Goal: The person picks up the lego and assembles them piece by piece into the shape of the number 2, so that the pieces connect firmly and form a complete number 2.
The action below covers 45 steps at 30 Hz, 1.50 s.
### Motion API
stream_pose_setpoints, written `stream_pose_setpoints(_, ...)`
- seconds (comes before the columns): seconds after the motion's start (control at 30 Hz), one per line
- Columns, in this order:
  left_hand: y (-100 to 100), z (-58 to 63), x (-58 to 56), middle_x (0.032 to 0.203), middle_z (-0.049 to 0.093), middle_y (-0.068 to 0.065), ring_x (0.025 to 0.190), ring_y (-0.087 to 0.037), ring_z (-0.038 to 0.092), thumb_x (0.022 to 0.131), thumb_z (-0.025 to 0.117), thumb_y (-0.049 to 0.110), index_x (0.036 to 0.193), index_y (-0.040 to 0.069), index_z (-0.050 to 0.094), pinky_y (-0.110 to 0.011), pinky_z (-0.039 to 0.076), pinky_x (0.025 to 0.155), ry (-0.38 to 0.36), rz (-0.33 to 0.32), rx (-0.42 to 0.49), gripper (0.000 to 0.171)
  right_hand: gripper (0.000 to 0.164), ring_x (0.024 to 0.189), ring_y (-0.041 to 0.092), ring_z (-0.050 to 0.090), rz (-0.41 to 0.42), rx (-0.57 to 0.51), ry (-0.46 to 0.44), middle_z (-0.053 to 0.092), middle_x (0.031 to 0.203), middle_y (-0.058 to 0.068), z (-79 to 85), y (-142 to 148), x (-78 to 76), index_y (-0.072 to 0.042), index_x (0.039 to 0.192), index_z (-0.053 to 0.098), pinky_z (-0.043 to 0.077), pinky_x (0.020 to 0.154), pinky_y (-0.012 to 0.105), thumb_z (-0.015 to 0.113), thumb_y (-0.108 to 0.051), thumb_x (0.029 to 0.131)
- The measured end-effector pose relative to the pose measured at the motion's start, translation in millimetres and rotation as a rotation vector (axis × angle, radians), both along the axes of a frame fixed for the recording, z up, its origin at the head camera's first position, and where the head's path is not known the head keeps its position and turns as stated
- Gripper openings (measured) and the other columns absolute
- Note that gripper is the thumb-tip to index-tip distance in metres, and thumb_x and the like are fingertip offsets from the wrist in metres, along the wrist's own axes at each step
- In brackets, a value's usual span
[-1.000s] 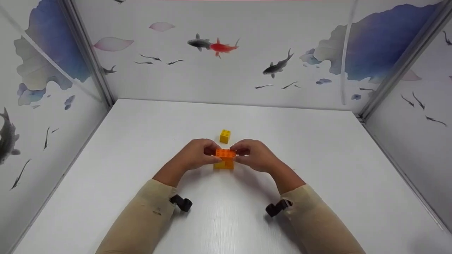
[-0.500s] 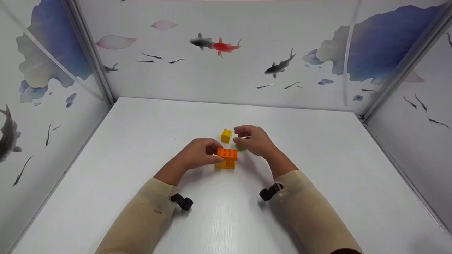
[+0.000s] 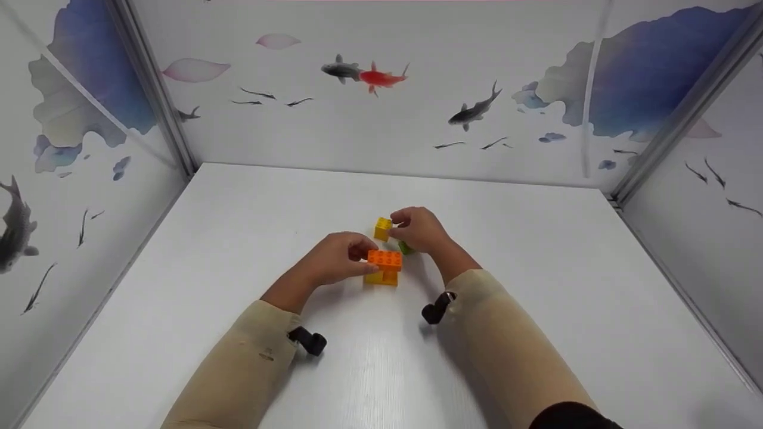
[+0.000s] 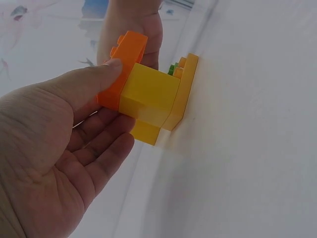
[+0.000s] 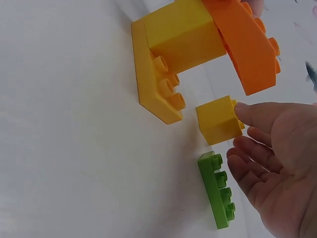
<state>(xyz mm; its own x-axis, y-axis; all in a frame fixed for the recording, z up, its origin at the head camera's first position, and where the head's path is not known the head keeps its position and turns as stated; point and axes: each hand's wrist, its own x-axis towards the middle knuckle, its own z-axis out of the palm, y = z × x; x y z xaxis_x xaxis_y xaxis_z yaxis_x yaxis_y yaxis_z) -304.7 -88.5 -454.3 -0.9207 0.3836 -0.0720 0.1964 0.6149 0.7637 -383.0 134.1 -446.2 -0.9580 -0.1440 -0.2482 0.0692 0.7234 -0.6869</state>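
Observation:
A small stack stands on the table: an orange brick on top, a yellow brick in the middle, and a flat light-orange brick beneath. My left hand holds the stack from its left side, thumb against the orange brick and fingers curled behind. Beyond the stack is a loose yellow brick with studs on one side. My right hand reaches it, thumb tip overlapping its studded edge in the right wrist view, with the fingers loosely bent beside it.
A flat green brick lies beside the loose yellow one, partly hidden under my right hand in the head view. White panels with painted fish enclose the white table at the back and sides.
My right hand has let go of the orange brick and moved forward and left to the loose yellow brick, uncovering part of the green brick. My left hand stays at the stack.

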Motion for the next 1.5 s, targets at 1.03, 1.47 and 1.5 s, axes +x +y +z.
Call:
stream_pose_setpoints(1.03,2,1.0,1.3,0.119,0.072,0.006,0.111,-0.019,0.065,0.092,0.086,0.036,0.122,0.026,0.075,-0.039,0.058,0.106,0.002,0.012,0.011,0.033,0.045,0.120,0.022,0.067,-0.007,-0.137,0.149,0.071,0.129,-0.002,19.2,42,48.5,-0.023,0.141,0.068,0.059,0.108,0.038,0.077,-0.037,0.100)
stream_pose_setpoints(1.47,3,1.6,2.4,0.118,0.073,0.006,0.110,-0.019,0.066,0.091,0.087,0.036,0.122,0.026,0.076,-0.037,0.060,0.104,0.006,0.016,0.017,0.034,0.039,0.115,0.021,0.071,0.104,-0.206,0.213,0.073,0.126,-0.002,29.2,49,79.7,-0.022,0.139,0.070,0.060,0.105,0.037,0.076,-0.032,0.101)
stream_pose_setpoints(1.5,3,1.5,2.3,0.118,0.073,0.006,0.110,-0.019,0.066,0.092,0.087,0.036,0.122,0.026,0.076,-0.037,0.060,0.104,0.010,0.015,0.018,0.033,0.039,0.115,0.020,0.071,0.109,-0.209,0.215,0.073,0.126,-0.002,29.3,49,80.8,-0.022,0.138,0.070,0.061,0.105,0.037,0.076,-0.032,0.101)
